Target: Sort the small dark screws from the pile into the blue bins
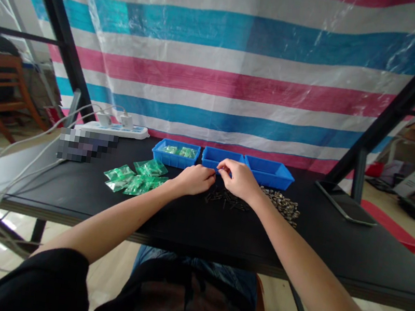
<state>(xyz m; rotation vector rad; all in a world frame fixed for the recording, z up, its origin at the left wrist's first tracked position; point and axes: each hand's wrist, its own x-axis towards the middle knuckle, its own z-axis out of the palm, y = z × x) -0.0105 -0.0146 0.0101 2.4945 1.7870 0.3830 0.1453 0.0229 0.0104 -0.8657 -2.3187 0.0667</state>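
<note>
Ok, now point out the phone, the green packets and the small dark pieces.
Phone [345, 202]: head view, middle of its dark upper face.
Green packets [135, 184]: head view, a packet near the group's middle.
Dark pieces [226, 198]: head view, middle of the loose scatter.

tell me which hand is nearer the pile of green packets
Left. The left hand is just right of the green packets; the right hand is farther right.

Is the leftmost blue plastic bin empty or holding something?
Holding something: small green plastic packets show inside the leftmost blue plastic bin, above its front wall. How deep they lie, I cannot tell.
</note>
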